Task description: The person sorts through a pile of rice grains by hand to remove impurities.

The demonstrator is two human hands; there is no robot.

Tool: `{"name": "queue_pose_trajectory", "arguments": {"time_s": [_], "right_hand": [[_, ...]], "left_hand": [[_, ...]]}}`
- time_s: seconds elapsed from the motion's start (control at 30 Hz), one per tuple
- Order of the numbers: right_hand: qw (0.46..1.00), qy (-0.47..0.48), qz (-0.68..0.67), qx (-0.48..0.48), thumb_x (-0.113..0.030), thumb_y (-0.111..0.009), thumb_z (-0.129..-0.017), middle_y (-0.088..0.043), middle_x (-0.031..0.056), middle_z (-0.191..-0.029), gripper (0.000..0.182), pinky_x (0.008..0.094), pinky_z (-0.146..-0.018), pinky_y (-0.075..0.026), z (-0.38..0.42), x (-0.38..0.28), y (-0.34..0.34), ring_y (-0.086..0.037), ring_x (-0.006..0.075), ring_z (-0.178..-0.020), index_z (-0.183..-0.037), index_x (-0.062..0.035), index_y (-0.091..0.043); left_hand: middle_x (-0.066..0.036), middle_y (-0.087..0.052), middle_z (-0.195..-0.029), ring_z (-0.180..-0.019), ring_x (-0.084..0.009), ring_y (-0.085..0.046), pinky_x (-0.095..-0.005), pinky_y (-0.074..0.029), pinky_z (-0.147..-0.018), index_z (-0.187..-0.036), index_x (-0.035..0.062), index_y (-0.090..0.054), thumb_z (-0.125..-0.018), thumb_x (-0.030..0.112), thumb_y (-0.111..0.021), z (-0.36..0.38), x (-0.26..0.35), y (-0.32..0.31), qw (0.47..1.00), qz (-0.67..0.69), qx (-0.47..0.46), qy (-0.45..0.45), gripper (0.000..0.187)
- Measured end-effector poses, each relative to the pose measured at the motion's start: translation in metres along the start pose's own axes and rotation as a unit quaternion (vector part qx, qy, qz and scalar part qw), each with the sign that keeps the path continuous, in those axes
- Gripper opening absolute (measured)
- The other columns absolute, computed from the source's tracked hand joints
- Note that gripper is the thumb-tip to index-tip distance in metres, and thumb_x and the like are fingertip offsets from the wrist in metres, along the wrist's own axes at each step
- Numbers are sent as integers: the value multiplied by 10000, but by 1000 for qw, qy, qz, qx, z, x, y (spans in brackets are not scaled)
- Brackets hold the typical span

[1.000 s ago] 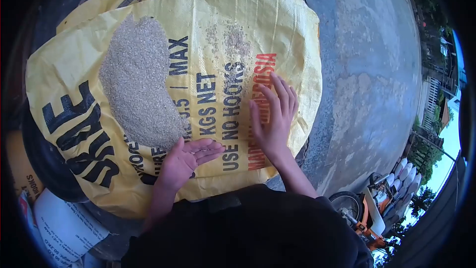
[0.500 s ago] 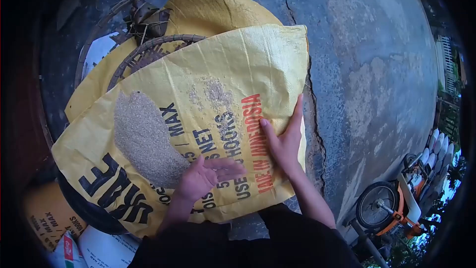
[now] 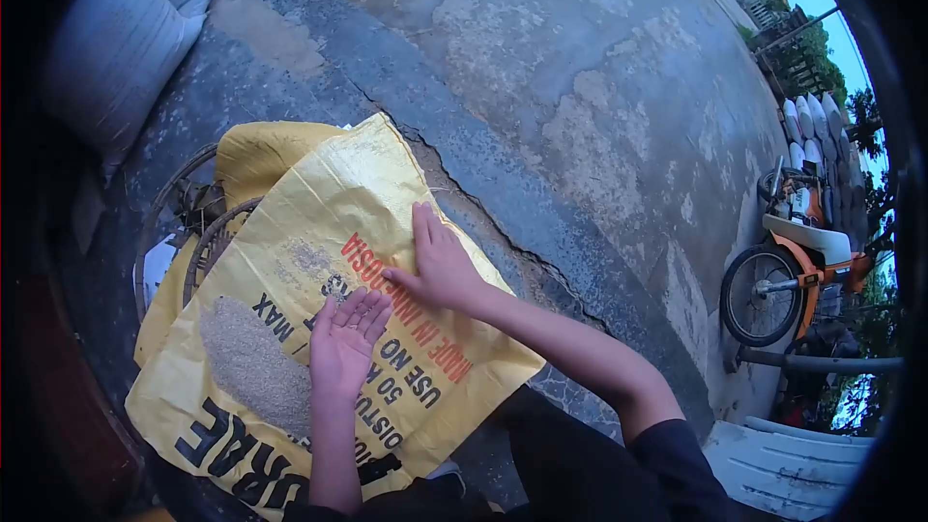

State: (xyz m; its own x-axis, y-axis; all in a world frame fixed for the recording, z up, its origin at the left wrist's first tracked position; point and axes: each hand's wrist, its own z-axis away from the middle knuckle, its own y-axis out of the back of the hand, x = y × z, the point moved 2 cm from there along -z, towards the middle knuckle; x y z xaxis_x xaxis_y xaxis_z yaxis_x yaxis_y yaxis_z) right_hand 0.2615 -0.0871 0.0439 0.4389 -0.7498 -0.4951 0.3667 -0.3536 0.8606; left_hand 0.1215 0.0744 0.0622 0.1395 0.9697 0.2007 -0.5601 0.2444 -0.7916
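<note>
A flattened yellow woven sack (image 3: 329, 184) with black and red print lies over a round wicker basket (image 3: 198, 256). On its left part rests a heap of fine pale grain (image 3: 253, 362), and a thin scatter of the same grain (image 3: 304, 258) lies higher up. My left hand (image 3: 346, 343) is beside the heap, palm turned up, fingers stretched out, holding nothing. Flat against the sack near its right edge is my right hand (image 3: 440, 261), with thumb and fingers apart. More yellow sack cloth (image 3: 256, 159) shows behind, partly covered.
Large full white sacks (image 3: 135, 48) stand at the upper left. A cracked concrete floor (image 3: 541, 135) stretches to the right. An orange motorbike (image 3: 797, 271) is parked there by stacked pale sacks (image 3: 812, 121), with a white slatted panel (image 3: 793, 464) at lower right.
My view has swung toward the right and back, bringing the white sacks in. My left hand has turned palm up with fingers pointing away. My right hand stays on the sack's edge.
</note>
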Motion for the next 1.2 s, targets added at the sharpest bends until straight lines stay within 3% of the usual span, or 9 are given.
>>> {"name": "queue_pose_trajectory", "arguments": {"time_s": [0.17, 0.27, 0.4, 0.47, 0.5, 0.77, 1.0, 1.13, 1.2], "right_hand": [[983, -48, 49, -169, -602, -584, -954, -521, 254, -1459, 919, 489, -1083, -454, -18, 2, 49, -560, 399, -1307, -1538, 47, -297], [994, -69, 40, -77, -591, -515, -1000, -583, 229, -1345, 739, 514, -1016, -487, -19, 11, 61, -581, 385, -1274, -1425, 4, -407], [994, -42, 79, -63, -574, -469, -1032, -586, 226, -1356, 721, 518, -1027, -483, -4, 10, 87, -569, 384, -1290, -1460, 3, -415], [992, -27, 97, -79, -571, -477, -1031, -561, 214, -1399, 716, 510, -1036, -478, 2, 11, 97, -564, 383, -1298, -1479, -16, -418], [987, -4, 130, -93, -574, -489, -1026, -552, 203, -1412, 710, 509, -1036, -476, 4, 11, 102, -564, 375, -1301, -1478, -31, -422], [945, 115, 268, -149, -580, -518, -1012, -572, 158, -1364, 691, 496, -1000, -479, 16, -13, 117, -584, 334, -1269, -1472, -70, -440], [937, 129, 269, -183, -587, -525, -1001, -491, 196, -1500, 762, 500, -1100, -414, -16, -3, 87, -471, 365, -1403, -1513, -36, -405], [991, 33, 84, -102, -742, -596, -891, -380, 304, -1574, 1076, 483, -1175, -366, -62, 1, 62, -395, 427, -1459, -1530, 80, -324], [987, -43, -103, -116, -719, -710, -825, -521, 308, -1446, 1108, 408, -1099, -452, -78, 0, 50, -569, 363, -1316, -1449, 135, -381]], "left_hand": [[-145, -633, -1121, -1119, -290, -646, -415, -535, -1068, -1274, -60, -581, -1087, 327, -527, 10, -3, -3, 994, -86, 44, -48, 433], [-106, -620, -988, -955, -241, -633, -365, -552, -938, -1163, -23, -627, -1086, 337, -534, 28, -2, -3, 995, -75, 41, -48, 380], [-61, -551, -757, -709, -186, -524, -310, -452, -661, -847, 66, -590, -1083, 345, -536, 55, 5, -14, 998, -18, 54, -30, 369], [-32, -494, -642, -572, -170, -453, -312, -389, -550, -731, 114, -522, -1091, 365, -506, 66, 6, -8, 998, -1, -66, 0, 439], [-1, -395, -543, -459, -147, -351, -304, -299, -465, -640, 148, -435, -1095, 363, -484, 68, 3, -4, 1000, -2, 16, -12, 506], [42, -261, -486, -386, -110, -233, -277, -230, -424, -594, 187, -346, -1076, 320, -498, 122, 3, 25, 997, -51, 54, 36, 523], [47, -267, -481, -379, -100, -223, -275, -220, -416, -604, 192, -348, -1068, 316, -526, 236, 67, 61, 979, -131, 100, -118, 513], [53, -283, -484, -377, -84, -244, -265, -214, -407, -608, 196, -348, -1042, 301, -592, 312, 116, 84, 913, -155, 268, -265, 509], [50, -299, -488, -376, -80, -262, -261, -223, -405, -617, 196, -355, -1034, 307, -605, 348, 137, 124, 867, -182, 339, -318, 499]]}}
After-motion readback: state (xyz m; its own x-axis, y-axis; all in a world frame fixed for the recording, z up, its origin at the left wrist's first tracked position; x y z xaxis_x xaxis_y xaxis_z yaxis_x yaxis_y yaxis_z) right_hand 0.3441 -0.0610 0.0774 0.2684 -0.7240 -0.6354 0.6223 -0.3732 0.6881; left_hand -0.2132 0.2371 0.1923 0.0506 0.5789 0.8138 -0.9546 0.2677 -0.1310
